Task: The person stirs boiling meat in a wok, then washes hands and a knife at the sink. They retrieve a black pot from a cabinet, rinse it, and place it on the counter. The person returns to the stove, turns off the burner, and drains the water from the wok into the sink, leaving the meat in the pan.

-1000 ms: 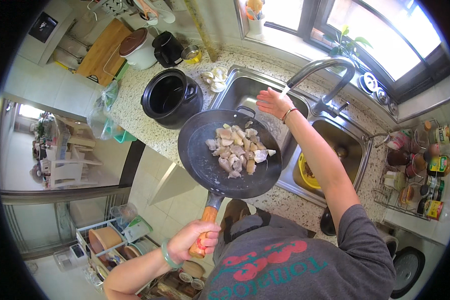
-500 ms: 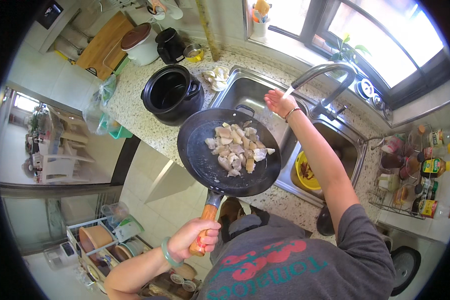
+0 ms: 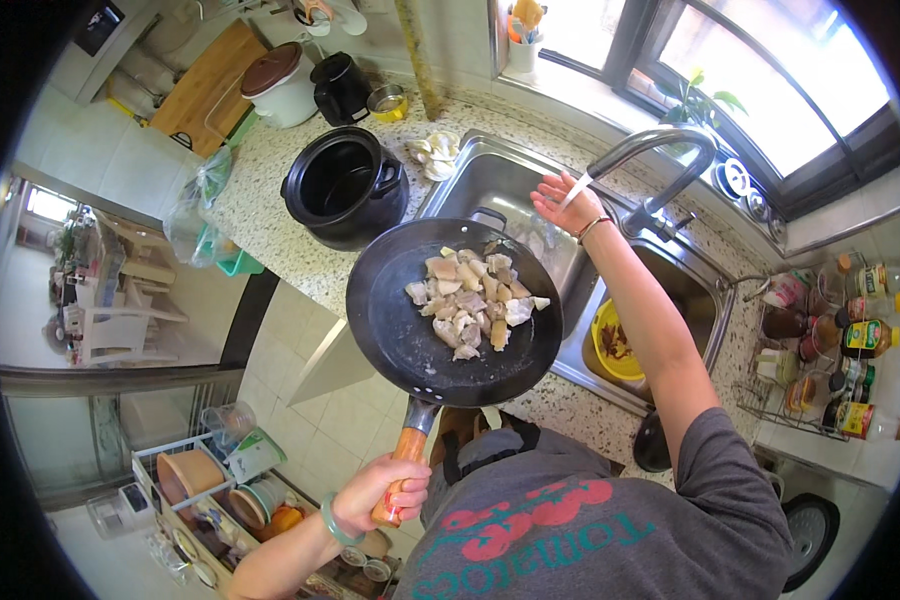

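My left hand (image 3: 382,490) is wrapped round the wooden handle of a black frying pan (image 3: 395,345), held out over the counter's front edge and partly over the sink. Chunks of pale meat (image 3: 467,290), some with skin, lie in the pan. Over the left sink basin (image 3: 470,180), my right hand (image 3: 567,203) is palm up with its fingers stretched out. A stream of water from the curved metal faucet (image 3: 660,135) falls onto it. In the right basin sits a yellow strainer-like bowl (image 3: 615,350) with reddish-brown pieces inside.
A black two-handled pot (image 3: 345,190) stands on the speckled counter, left of the sink, beside a crumpled pale cloth (image 3: 435,155). At the right, a wire rack (image 3: 790,400) holds several bottles and jars. A white cooker (image 3: 278,90) and cutting board (image 3: 205,90) stand farther back.
The pan and my left hand have shifted slightly left. My right hand has turned a little under the water, its fingers now more spread.
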Demonstrator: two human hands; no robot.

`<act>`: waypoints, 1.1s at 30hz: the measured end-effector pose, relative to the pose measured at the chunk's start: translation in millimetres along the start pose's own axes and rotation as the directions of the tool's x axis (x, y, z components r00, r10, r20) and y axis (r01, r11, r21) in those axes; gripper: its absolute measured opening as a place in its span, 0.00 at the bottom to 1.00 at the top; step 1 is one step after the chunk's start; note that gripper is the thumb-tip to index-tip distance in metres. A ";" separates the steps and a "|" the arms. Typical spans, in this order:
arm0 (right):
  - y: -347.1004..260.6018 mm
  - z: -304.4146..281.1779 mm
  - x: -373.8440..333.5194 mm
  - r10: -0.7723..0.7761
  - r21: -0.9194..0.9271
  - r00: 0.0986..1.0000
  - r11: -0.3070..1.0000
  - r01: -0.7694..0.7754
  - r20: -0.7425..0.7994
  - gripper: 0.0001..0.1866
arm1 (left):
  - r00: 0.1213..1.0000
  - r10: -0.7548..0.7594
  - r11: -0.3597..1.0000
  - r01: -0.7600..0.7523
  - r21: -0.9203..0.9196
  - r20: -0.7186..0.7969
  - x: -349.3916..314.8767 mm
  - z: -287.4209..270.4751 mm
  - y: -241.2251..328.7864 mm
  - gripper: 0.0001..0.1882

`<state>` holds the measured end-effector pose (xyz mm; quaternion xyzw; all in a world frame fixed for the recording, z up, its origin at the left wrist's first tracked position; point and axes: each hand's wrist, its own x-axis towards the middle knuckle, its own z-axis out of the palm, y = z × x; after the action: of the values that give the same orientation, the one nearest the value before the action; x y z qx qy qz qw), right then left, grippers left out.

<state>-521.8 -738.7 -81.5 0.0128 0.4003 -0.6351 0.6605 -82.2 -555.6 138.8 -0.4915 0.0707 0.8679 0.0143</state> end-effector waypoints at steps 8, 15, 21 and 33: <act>8.3 5.7 -41.4 -0.155 -0.832 0.984 0.531 0.160 0.090 0.15 | 0.998 0.045 0.999 -0.044 -0.030 0.041 5.0 -40.2 -27.4 0.08; 9.2 -39.3 -58.7 -0.261 -0.809 0.965 0.569 0.148 -0.007 0.18 | 0.996 0.040 0.999 -0.038 -0.031 0.082 18.7 -69.2 -43.4 0.08; 10.9 -40.0 -81.1 -0.219 -0.717 0.976 0.678 0.159 0.009 0.24 | 0.994 0.044 0.999 -0.042 -0.021 0.095 27.9 -87.4 -52.9 0.08; 3.1 8.6 -69.7 -0.263 -0.823 0.960 0.521 0.225 0.096 0.18 | 0.995 0.070 0.997 -0.068 -0.034 0.076 22.5 -71.4 -50.0 0.06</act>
<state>-506.0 -684.9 -39.2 -0.3417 0.6618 -0.4583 0.4851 -28.3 -516.8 78.0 -0.4552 0.0734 0.8871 -0.0208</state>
